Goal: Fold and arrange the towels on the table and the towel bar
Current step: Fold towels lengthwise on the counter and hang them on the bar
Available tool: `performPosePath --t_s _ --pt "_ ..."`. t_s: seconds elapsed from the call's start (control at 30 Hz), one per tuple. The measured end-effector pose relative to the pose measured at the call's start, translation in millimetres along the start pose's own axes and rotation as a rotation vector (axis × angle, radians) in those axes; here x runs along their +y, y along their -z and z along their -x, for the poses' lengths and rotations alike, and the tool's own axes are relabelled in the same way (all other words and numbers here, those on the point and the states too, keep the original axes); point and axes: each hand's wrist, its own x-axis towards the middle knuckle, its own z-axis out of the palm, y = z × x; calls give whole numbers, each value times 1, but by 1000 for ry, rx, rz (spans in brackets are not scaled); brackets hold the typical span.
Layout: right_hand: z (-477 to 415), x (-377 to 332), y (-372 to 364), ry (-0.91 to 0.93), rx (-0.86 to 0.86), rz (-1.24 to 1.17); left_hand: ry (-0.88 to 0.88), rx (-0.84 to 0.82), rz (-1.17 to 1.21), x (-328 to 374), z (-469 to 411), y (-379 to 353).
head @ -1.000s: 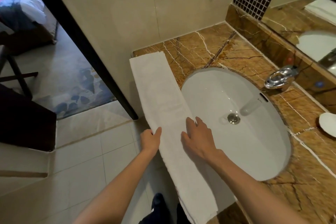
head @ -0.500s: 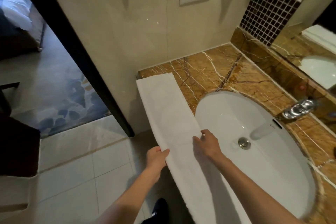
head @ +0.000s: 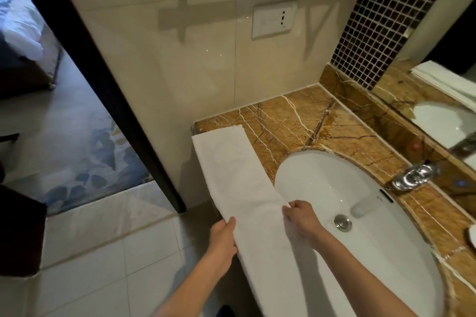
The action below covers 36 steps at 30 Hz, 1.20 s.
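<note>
White towel point(head: 231, 170), folded into one long narrow strip, lay along the front edge of the brown marble counter point(head: 296, 121). Its near part ran over the left rim of the sink point(head: 322, 175) and on toward the person. The left hand point(head: 222, 237) gripped the outer long edge, thumb on top, the other fingers tucked under where I couldn't see them. The right hand point(head: 302, 219) pinched the opposite edge on the basin side, fingers curled. The hands sat roughly across from each other, about mid-strip.

My guess was they were squaring up the strip or starting the next fold across its length. If so, the trick was to keep even tension on both edges so the layers didn't slide apart, and to match the corners before pressing anything flat. The bit over the basin also had nothing under it, so it could've sagged down toward the drain point(head: 342, 222). Sliding it fully onto the marble first looked safer.
</note>
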Motion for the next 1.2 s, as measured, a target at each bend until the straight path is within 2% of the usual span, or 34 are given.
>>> performPosePath --t_s 0.37,0.7,0.83,1.0,1.2 --pt "33 -87 49 161 -33 -297 -352 -112 -105 108 36 -38" --pt "99 -194 109 507 -71 -536 -643 -172 -355 238 140 -72" --pt "135 -232 122 615 -111 -628 -725 -308 -406 282 184 -72" --pt "189 -277 135 758 -81 -592 -813 -448 -427 324 230 -62" --pt "241 -318 138 809 -10 -601 -875 -581 -404 357 263 -47"
